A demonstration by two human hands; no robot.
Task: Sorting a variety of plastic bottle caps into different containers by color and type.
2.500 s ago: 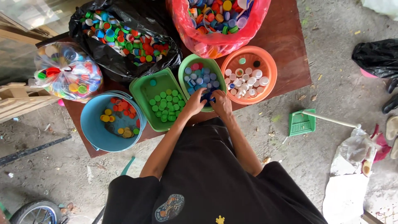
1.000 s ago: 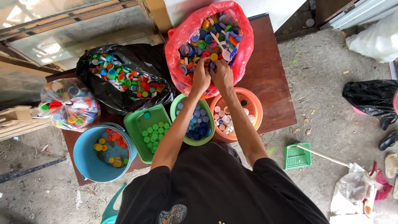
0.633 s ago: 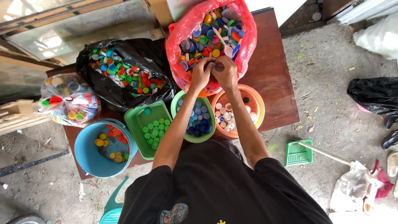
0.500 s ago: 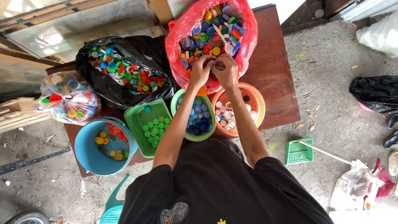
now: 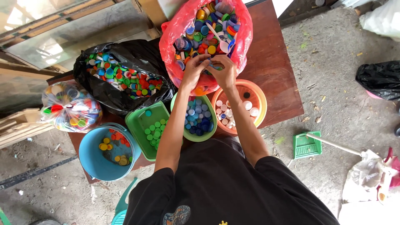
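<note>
My left hand (image 5: 193,71) and my right hand (image 5: 225,71) reach into the near side of an open red plastic bag (image 5: 246,38) full of mixed coloured bottle caps. The fingertips of both hands meet on a small blue cap (image 5: 213,65) at the top of the pile. Just below my wrists sit a light green bowl (image 5: 200,138) of blue caps and an orange bowl (image 5: 261,104) of white caps.
A black bag (image 5: 125,52) of mixed caps and a clear bag (image 5: 68,110) of caps lie to the left on the brown table (image 5: 279,71). A green tub (image 5: 137,125) holds green caps; a blue bucket (image 5: 89,160) holds red and yellow ones. A green dustpan (image 5: 306,146) lies on the concrete floor.
My hands left the green bowl of blue caps and moved up into the red bag. During the last second they stay there, fingers working among the caps.
</note>
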